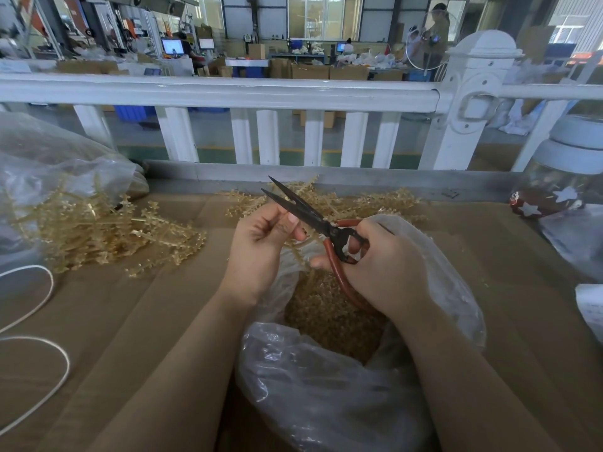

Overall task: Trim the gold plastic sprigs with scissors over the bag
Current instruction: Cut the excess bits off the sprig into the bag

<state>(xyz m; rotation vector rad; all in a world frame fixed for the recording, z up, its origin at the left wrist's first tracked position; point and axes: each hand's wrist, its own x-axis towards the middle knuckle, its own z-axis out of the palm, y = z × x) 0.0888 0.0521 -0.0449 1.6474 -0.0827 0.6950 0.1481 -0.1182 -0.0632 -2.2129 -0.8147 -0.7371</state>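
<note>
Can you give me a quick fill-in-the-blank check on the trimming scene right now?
1. The scissors are held by the ____ hand.
2. The scissor blades are ____.
3. Trimmed gold bits lie inside the clear plastic ____.
4. The untrimmed sprig pile lies on the person's ____ side.

Missing words: right; open; bag; left

I can't read any text, label, brand or number here. The sheet of paper (592,308) at the counter's right edge carries faint print too blurred to make out, and the distant monitor screens (172,46) are illegible.
</note>
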